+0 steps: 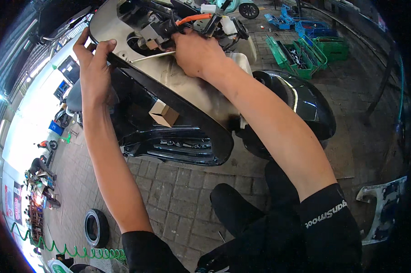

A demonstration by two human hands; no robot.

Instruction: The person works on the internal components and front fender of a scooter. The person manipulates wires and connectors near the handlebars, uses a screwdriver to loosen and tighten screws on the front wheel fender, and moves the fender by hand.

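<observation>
A partly stripped scooter stands in front of me, its leg shield a dull champagne metal (201,98) with a black rim (187,111). My left hand (95,68) grips that shield's upper left edge, thumb on one side and fingers round the other. Among the exposed wiring and brackets (155,32) at the top, my right hand (196,52) is curled, its fingertips hidden by the parts. An orange sleeved cable (194,18) runs just above its knuckles. Beside the wrist a thin pale rod or cable (153,57) crosses the metal. I cannot make out what the right fingers hold.
A small cardboard box (164,113) sits on the black footboard (182,145). Green (298,57) and blue toolboxes (314,28) lie open at the far right. A loose tyre (96,227) and a green coiled hose (78,252) are lower left; a detached panel (385,207) lies right.
</observation>
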